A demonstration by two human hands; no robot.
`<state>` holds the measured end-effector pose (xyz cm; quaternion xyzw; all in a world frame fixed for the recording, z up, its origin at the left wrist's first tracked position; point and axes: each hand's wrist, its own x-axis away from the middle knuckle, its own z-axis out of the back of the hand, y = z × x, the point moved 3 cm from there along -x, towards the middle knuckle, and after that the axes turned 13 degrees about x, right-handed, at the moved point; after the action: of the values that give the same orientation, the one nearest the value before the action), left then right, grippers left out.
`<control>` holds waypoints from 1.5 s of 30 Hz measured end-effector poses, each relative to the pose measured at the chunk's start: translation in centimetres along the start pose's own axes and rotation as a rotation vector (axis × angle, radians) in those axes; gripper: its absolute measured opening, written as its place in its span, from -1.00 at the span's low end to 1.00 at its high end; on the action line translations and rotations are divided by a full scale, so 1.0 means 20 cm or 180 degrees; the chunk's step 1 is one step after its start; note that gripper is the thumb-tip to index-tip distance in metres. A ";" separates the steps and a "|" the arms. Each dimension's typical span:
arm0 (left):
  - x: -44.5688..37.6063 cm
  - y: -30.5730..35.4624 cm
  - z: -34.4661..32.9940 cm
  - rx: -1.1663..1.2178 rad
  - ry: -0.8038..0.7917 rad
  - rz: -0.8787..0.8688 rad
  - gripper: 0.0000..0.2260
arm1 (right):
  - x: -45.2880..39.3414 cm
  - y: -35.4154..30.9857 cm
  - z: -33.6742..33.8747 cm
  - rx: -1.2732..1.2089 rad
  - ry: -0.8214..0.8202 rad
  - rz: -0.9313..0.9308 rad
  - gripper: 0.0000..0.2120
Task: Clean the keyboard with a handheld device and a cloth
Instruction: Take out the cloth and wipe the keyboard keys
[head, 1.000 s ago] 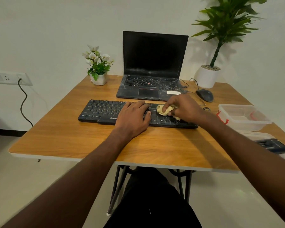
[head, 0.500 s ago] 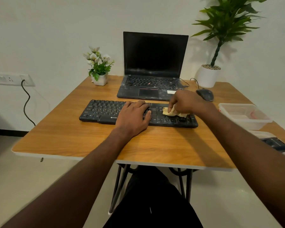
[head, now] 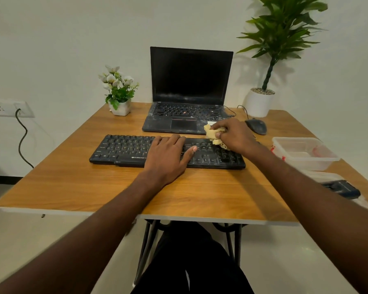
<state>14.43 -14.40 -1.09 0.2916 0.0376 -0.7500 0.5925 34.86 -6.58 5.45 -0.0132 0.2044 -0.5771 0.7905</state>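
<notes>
Inventory as I read it from the head view, left to right.

1. Wall socket plate [head: 8, 108], on the wall at far left, with a dark cable [head: 22, 136] hanging from it.
2. Small flower pot [head: 119, 108], white, with white blooms, at the far left corner of the tabletop [head: 62, 181].
3. Keyboard [head: 123, 148], black, lying flat across the middle of the tabletop, long side toward me.
4. Left hand [head: 168, 158], my left grip: palm down on the middle of the keyboard, fingers straight and spread over the keys, thumb out to the right. It holds nothing; it rests on the keys.
5. Laptop [head: 189, 90], open, screen dark, just behind the keyboard; its deck looks dusty.
6. Cloth [head: 213, 135], yellowish and crumpled, at the far right part of the keyboard, over its back edge and close to the laptop's front corner. It bulges out to the left of the fingers that hold it.
7. Right hand [head: 235, 135], my right grip: fingers curled round the cloth, bunching it against the keys. It sits apart from the left hand, with bare keys between.
8. Mouse [head: 256, 126], dark, right of the laptop, just beyond the right hand.
9. Tall potted plant [head: 259, 102], white pot, at the far right corner.
10. Clear plastic box [head: 304, 154], near the right edge.
11. Dark handheld object [head: 341, 187], nearer me on the right edge, resting on something clear; I cannot tell what it is.
</notes>
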 end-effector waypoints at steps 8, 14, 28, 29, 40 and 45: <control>-0.03 0.09 -0.11 0.0116 -0.0017 0.0201 -0.52 | -0.01 0.00 0.02 0.0526 -0.0472 0.0371 -0.74; -0.03 0.11 -0.10 0.0097 -0.0051 0.0220 -0.54 | -0.04 0.03 0.09 0.0820 -0.0403 0.0265 -0.75; -0.02 0.11 -0.10 0.0035 -0.0049 0.0227 -0.49 | 0.07 -0.05 0.06 0.0540 -0.0866 0.0809 -0.78; -0.02 0.11 -0.10 0.0039 -0.0051 0.0233 -0.49 | 0.07 -0.03 0.07 0.0522 -0.1068 0.0812 -0.78; -0.02 0.11 -0.10 0.0097 -0.0013 0.0230 -0.50 | 0.02 0.04 0.07 0.0731 -0.0987 0.0262 -0.76; -0.01 0.11 -0.10 0.0148 -0.0026 0.0224 -0.50 | 0.00 0.01 0.17 0.1635 -0.0451 -0.0132 -0.79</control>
<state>17.17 -13.99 -2.04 0.3034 0.0075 -0.7306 0.6117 36.26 -7.18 8.58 0.1433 -0.0049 -0.6239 0.7683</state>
